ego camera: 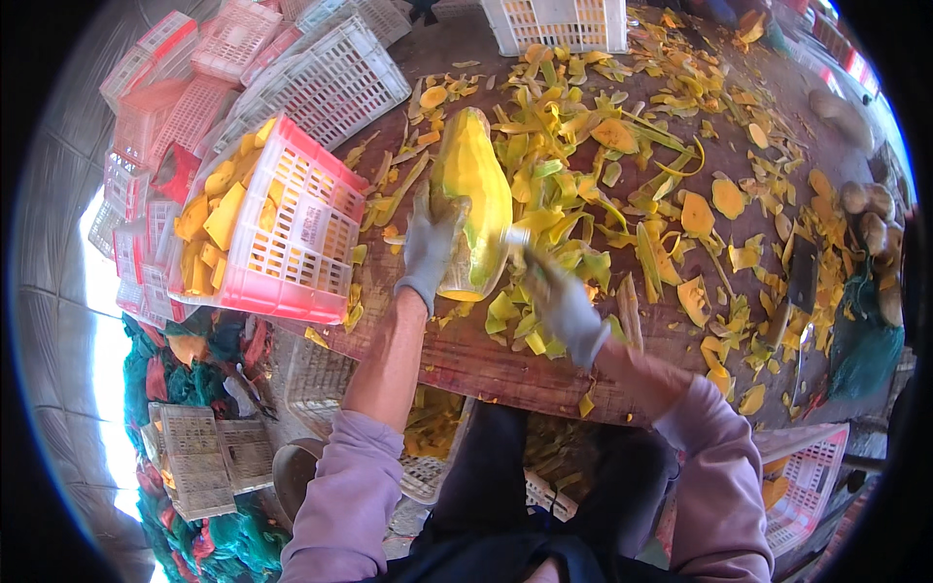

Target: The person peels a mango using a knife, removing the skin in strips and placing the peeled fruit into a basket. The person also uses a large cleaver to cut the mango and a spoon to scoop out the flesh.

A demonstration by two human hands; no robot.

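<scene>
A long, partly peeled squash point(487, 197) lies on the wooden table point(466, 372) in front of me, one end towards my body. Most of its surface is bare yellow, with unpeeled skin along its left side and at the near end. My left hand point(426, 244), in a grey glove, grips it from the left. On the other side my gloved right hand point(561, 299) is blurred. It holds a peeler point(516, 236) whose shiny head is at the squash's right side; the handle is mostly hidden. Yellow-green peelings point(557, 211) are heaped right beside the squash.
Left on the table, a tilted pink-and-white crate point(313, 240) holds cut squash pieces point(226, 215). A white crate point(557, 25) stands at the far side. A cleaver point(803, 273) lies right, near green netting point(867, 335) and unpeeled squashes point(842, 120). Stacked crates point(193, 116) fill the upper left.
</scene>
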